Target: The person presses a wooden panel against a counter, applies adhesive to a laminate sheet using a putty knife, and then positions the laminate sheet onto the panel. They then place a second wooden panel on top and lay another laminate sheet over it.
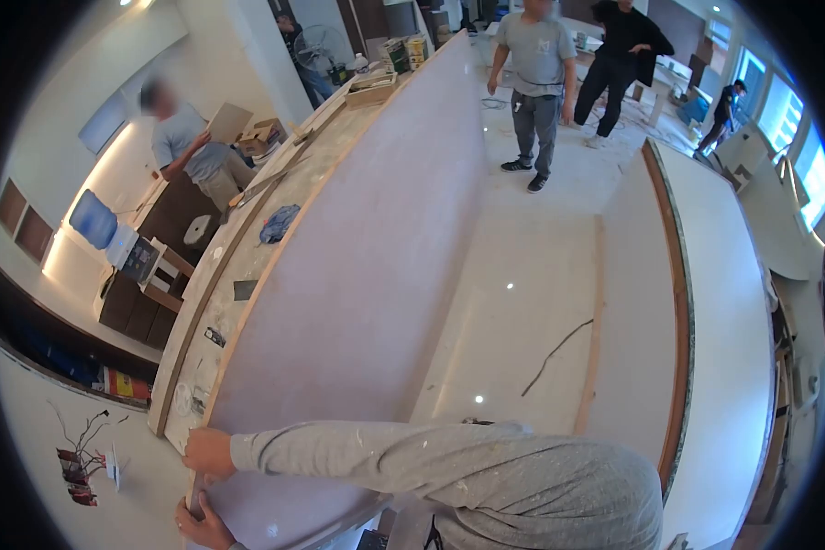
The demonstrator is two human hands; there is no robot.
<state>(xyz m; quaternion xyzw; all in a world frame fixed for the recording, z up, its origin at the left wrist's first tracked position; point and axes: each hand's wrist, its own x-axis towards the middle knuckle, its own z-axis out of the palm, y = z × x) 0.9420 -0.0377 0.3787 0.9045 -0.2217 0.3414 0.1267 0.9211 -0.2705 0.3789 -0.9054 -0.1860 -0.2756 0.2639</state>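
A long pale board [357, 247] with a thin light-wood edge stands upright on its side, running away from me along a workbench [229, 247]. My right arm, in a dusty grey sleeve, reaches across the board. At the board's near end, my right hand [209, 454] has its fingers closed over the top corner. Just below it, my left hand [205, 524] grips the same end edge, with the thumb turned up and a ring on one finger. Part of the left hand is cut off by the dark rim of the view.
On the bench lie a blue cloth [280, 224], a dark flat piece [245, 290] and a wooden tray [371, 90]. Another white panel [720, 321] stands to my right. A dark cable [556, 356] lies between. Several people stand farther off. Loose wires [82, 449] protrude at left.
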